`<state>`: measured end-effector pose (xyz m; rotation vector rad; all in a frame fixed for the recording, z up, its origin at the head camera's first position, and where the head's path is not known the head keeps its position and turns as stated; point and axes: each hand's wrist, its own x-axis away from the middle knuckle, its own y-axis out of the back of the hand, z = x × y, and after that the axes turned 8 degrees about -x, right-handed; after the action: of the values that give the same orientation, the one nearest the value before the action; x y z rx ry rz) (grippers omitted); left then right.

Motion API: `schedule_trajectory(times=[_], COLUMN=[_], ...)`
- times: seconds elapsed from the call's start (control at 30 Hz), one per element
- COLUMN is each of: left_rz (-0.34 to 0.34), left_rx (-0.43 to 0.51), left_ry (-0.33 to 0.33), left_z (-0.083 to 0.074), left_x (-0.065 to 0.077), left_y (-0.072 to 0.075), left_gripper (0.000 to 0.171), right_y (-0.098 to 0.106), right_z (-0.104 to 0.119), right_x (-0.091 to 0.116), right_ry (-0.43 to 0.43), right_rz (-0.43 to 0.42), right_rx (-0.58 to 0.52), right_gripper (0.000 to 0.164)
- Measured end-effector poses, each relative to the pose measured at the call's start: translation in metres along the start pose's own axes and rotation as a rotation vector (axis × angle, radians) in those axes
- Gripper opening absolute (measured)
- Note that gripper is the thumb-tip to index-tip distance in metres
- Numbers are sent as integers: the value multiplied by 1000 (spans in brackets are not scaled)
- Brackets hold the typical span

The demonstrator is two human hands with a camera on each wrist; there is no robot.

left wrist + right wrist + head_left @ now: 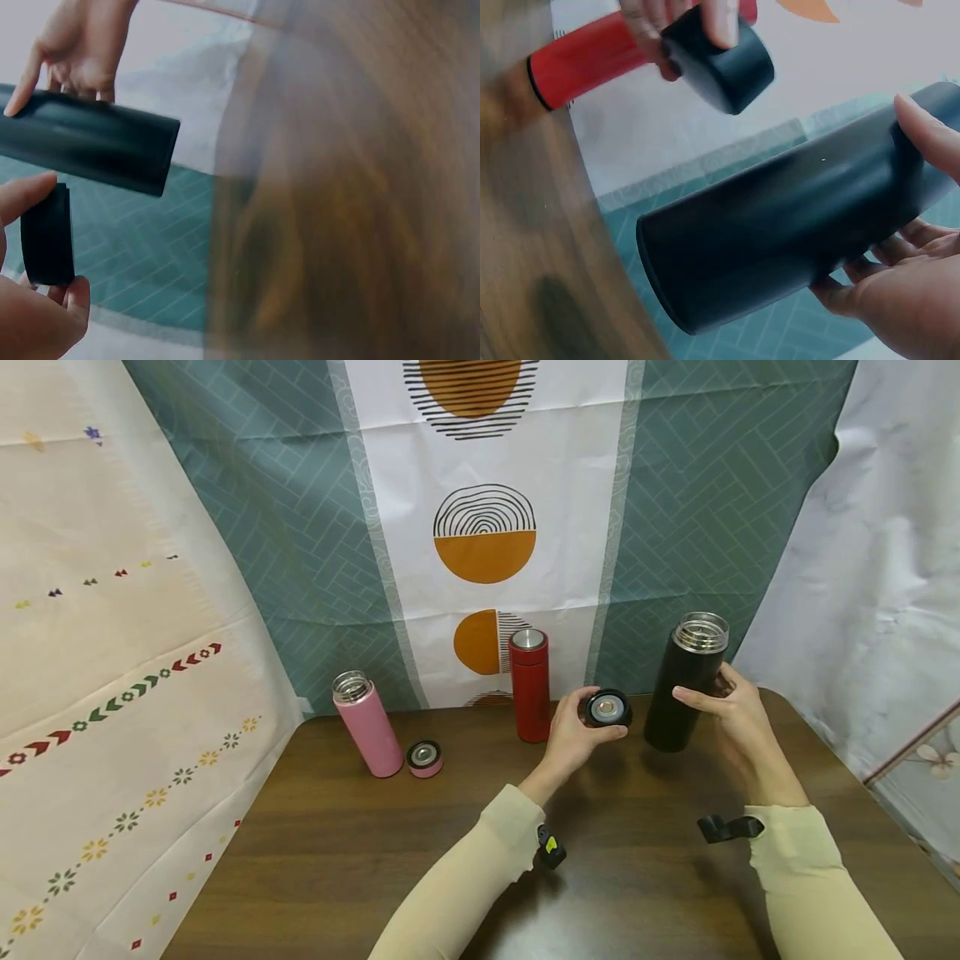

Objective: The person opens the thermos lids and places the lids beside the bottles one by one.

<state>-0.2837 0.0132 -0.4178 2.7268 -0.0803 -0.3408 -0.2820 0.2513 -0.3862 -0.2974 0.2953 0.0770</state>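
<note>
My left hand pinches a black bottle lid between thumb and fingers, its inner side facing the head camera. To its right, my right hand grips a black thermos bottle around its upper body; the steel mouth is uncovered and the bottle leans slightly. In the right wrist view the bottle's base appears raised off the table. Lid and bottle are apart. Just left of the lid stands a red thermos bottle with its lid on.
A pink thermos bottle without its lid stands at the left, with a pink lid lying inner side up beside it. All are near the back of the brown wooden table, before a patterned cloth.
</note>
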Motion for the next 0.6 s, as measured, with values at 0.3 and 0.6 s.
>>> schedule_trajectory(times=[0.3, 0.6], left_rz=[-48, -76], left_rx=[-72, -82], left_ry=[55, 175], left_z=[5, 13], left_x=[-4, -13], left_y=[-41, -66], left_gripper=[71, 67], right_y=[24, 43], right_z=[-9, -15], right_x=[-1, -1], right_ry=[-63, -132], right_rz=[19, -31], right_rx=[-28, -44], right_gripper=[56, 73])
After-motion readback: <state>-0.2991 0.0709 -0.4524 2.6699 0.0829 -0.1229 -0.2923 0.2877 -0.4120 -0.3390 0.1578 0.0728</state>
